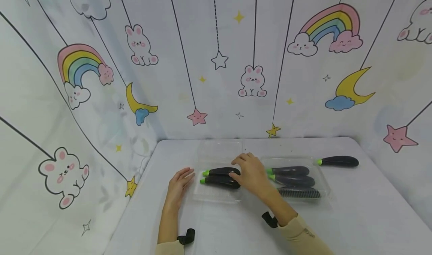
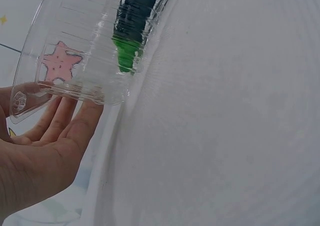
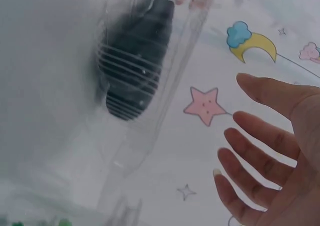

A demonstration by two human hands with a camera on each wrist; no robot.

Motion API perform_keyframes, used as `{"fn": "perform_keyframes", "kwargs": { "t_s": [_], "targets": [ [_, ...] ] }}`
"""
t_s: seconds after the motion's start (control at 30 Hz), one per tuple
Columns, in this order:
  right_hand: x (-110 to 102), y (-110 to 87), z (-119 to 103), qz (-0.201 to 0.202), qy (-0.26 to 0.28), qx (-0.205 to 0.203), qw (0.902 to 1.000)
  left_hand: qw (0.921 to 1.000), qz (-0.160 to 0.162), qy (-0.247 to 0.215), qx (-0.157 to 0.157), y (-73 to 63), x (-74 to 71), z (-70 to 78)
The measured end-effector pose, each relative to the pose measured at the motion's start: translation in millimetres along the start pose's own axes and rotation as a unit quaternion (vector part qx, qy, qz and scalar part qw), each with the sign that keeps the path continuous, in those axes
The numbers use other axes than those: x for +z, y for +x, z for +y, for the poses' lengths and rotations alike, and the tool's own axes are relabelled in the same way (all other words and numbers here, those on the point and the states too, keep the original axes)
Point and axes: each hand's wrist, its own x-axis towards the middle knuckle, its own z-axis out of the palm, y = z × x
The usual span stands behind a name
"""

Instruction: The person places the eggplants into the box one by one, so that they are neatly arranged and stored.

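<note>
Two black eggplants with bright green stems lie side by side in an opened clear plastic clamshell box (image 1: pixel 216 198): the rear eggplant (image 1: pixel 221 171) and the front eggplant (image 1: pixel 221 182). At the box's left end is my left hand (image 1: pixel 178 185); in the left wrist view its extended fingers (image 2: pixel 82 128) touch the clear end wall. My right hand (image 1: pixel 253 174) hovers by the right end, over the eggplants' thick ends. In the right wrist view the fingers (image 3: pixel 262 158) are spread and loosely bent, holding nothing, apart from the box with a dark eggplant (image 3: pixel 140 60) inside.
To the right, a second clear box (image 1: pixel 324 176) holds two eggplants (image 1: pixel 291 176) and a dark shape (image 1: pixel 299 192) behind its ribbed front wall. A loose eggplant (image 1: pixel 341 161) lies at the back right of the white table (image 1: pixel 236 228). A patterned curtain (image 1: pixel 216 90) encloses the table.
</note>
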Motion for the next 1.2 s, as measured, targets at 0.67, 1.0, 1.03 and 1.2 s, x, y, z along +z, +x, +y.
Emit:
{"fn": "perform_keyframes", "kwargs": {
  "t_s": [0.67,1.0,1.03,1.2],
  "targets": [
    [-58.0,-3.8,46.5,0.008,0.003,0.012,0.9999,1.0000,-0.005,-0.001,-0.007,1.7,-1.2,-2.2],
    [-73.4,-8.4,84.0,0.034,-0.015,0.027,0.9989,1.0000,-0.009,0.000,0.000,0.8,-2.4,0.2],
    [-74.6,-10.0,87.9,0.036,-0.018,0.029,0.9988,1.0000,-0.010,0.000,0.000,0.5,-2.4,0.1],
    [-82.0,-19.5,107.2,0.040,-0.033,0.043,0.9977,0.9999,-0.012,-0.004,-0.007,0.2,-2.2,-0.3]
  ]
}}
